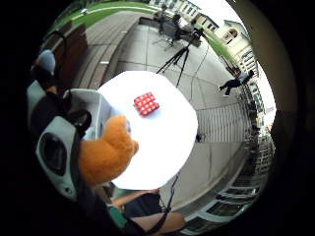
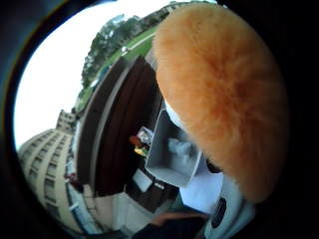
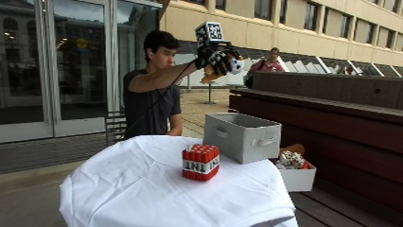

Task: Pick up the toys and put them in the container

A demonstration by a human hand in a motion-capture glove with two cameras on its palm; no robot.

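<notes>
Plush toy (image 3: 220, 66), orange-furred with a pale patch and some dark markings, is gripped in the gloved right hand (image 3: 211, 56), whose fingers curl round it, and it is held high in the air at the end of the person's outstretched arm, well above the table and above the grey fabric container (image 3: 242, 136). In the thumb side palm view the orange fur (image 2: 224, 94) fills much of the picture, close against the palm, and the open container (image 2: 174, 152) shows far below it with something pale lying inside; what that is cannot be told. In the little finger side palm view the toy's orange body (image 1: 106, 152) sits beside the glove's white plastic, over the edge of the table and next to the container's rim (image 1: 91, 98). A red block toy lettered TNT (image 3: 201, 162) stands upright on the white tablecloth (image 3: 126, 189) near the front of the table, just beside the container but apart from it; from above it appears as a red square with pale dots (image 1: 146, 103). Behind the container, a small white box (image 3: 296, 177) holding colourful items rests on the dark wooden bench (image 3: 353, 137). The person stands behind the table, wearing a dark T-shirt (image 3: 148, 109).
</notes>
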